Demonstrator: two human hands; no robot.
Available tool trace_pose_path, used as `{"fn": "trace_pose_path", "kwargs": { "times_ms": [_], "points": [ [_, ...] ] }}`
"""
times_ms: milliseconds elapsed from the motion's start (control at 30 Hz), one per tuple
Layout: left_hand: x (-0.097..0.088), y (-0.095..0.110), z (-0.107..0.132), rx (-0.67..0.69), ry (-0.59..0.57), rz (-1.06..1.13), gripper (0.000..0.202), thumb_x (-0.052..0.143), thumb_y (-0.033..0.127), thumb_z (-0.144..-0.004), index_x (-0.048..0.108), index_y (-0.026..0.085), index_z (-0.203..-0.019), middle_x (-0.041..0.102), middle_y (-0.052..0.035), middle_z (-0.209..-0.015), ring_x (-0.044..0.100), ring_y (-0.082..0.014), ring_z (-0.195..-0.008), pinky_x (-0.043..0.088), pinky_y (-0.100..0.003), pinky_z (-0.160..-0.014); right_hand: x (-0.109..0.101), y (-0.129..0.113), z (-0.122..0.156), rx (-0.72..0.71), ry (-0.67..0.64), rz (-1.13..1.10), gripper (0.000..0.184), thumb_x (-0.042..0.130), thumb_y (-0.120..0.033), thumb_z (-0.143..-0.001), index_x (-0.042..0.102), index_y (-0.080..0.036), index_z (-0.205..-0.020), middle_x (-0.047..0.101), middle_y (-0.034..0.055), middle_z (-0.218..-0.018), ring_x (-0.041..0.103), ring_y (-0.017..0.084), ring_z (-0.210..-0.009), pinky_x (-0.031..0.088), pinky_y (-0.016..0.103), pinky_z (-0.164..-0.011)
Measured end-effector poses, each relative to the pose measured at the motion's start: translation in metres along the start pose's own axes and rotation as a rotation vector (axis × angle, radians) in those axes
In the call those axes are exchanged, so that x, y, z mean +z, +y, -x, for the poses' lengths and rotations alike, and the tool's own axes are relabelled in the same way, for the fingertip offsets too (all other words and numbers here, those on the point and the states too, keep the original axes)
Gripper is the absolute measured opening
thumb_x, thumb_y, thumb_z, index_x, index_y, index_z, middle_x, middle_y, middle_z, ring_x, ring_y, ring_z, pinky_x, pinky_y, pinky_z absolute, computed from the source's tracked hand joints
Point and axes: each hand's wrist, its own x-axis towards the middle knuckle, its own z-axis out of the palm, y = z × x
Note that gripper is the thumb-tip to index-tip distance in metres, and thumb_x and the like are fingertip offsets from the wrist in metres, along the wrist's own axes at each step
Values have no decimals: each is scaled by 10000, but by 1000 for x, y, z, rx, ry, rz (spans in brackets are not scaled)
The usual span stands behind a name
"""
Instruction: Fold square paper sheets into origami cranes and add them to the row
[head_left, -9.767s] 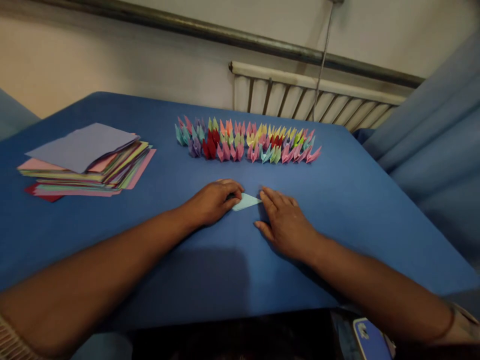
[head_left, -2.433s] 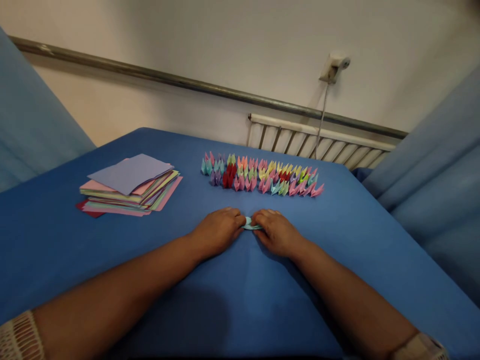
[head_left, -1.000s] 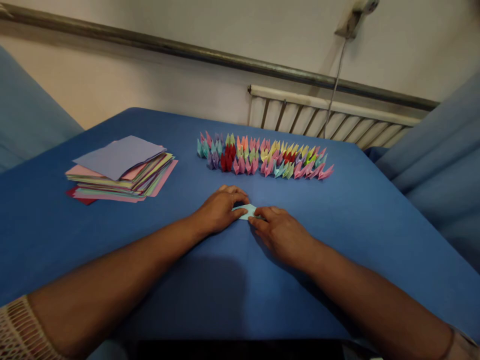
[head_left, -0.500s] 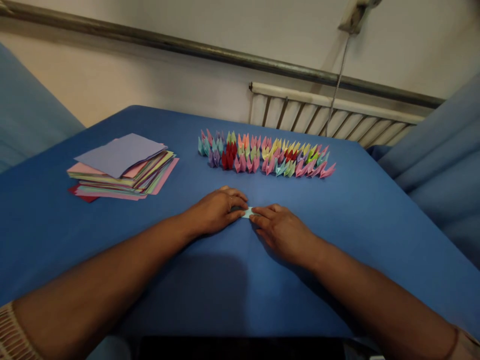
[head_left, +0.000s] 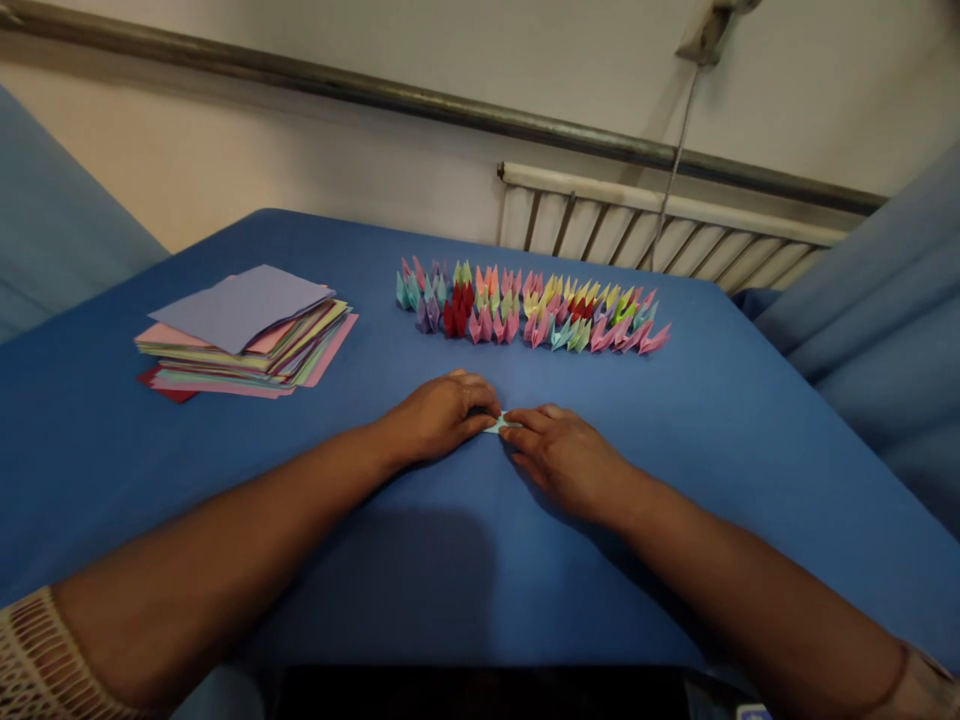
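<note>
A small folded piece of pale mint-green paper (head_left: 495, 427) lies on the blue tabletop between my two hands, mostly covered by fingers. My left hand (head_left: 447, 415) is closed on its left part, thumb and fingertips pressed together at the paper. From the other side, my right hand (head_left: 561, 455) presses its fingertips and thumb on the paper's right part. The fingertips of both hands almost meet over it. Beyond them stand rows of folded paper cranes (head_left: 495, 325) in pink, red, yellow, teal and other colours.
A stack of coloured paper sheets (head_left: 240, 335), lilac on top, lies on the left of the blue-covered table (head_left: 420, 590). Behind the table are a white radiator (head_left: 660, 208) and a metal pipe (head_left: 450, 105) along the wall. Blue curtains (head_left: 892, 300) hang at both sides.
My left fingertips have shifted slightly to the right over the paper, nearer my right fingers. My right hand stays almost in place; the paper cranes and stack have not moved.
</note>
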Motion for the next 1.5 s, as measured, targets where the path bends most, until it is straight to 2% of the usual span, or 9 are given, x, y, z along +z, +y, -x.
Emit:
{"fn": "trace_pose_path", "kwargs": {
  "times_ms": [133,333,800,1000,1133,1267,1400,1500],
  "points": [
    [-5,1,4,64,-59,29,131,601,283,-878,681,196,-933,681,-32,-925,605,-175,-892,441,-302,-856,-2,4,-4,0,-14,-19,286,477,-228,-959,644,-177,-1185,655,99,-1163,562,224,-1001,448,374,-883],
    [-6,-1,1,81,-65,56,114,585,248,-888,688,204,-906,693,-16,-903,616,-154,-872,438,-266,-845,7,15,-10,11,32,-27,268,436,-236,-986,674,-177,-1092,678,86,-1063,576,193,-965,422,336,-867],
    [-6,4,1,12,-69,-4,151,556,246,-884,700,208,-910,691,-19,-924,620,-166,-882,438,-279,-849,9,15,-13,50,73,-30,244,437,-186,-969,673,-155,-1020,678,90,-998,589,189,-943,439,318,-883],
    [-6,10,1,-11,-58,-94,173,515,242,-887,679,187,-904,666,-32,-884,607,-166,-822,437,-271,-778,14,17,-15,67,83,-22,235,426,-174,-970,659,-158,-996,665,86,-987,587,186,-928,442,314,-867],
    [-1,16,-2,-72,-20,-219,172,486,243,-885,640,174,-852,639,-43,-824,578,-178,-759,425,-283,-708,17,14,-17,128,124,-3,203,449,-169,-958,629,-148,-1049,654,86,-1007,574,199,-943,443,326,-861],
    [5,17,-3,-137,18,-256,153,482,248,-883,612,173,-854,631,-51,-842,575,-188,-764,428,-295,-697,14,8,-17,146,154,109,209,473,-161,-946,621,-143,-1092,628,108,-1117,545,225,-983,436,356,-845],
    [10,14,-1,-173,66,-209,138,512,261,-878,603,184,-947,641,-51,-930,588,-205,-861,440,-311,-754,11,0,-12,91,94,225,256,434,-201,-971,648,-185,-1110,616,105,-1189,542,251,-992,437,392,-816],
    [11,12,-1,-177,81,-176,135,533,256,-868,604,194,-965,641,-43,-941,583,-206,-871,438,-317,-765,14,-10,-3,131,42,240,348,414,-153,-955,588,-160,-1256,611,136,-1224,545,277,-1036,456,426,-828]
  ]
}}
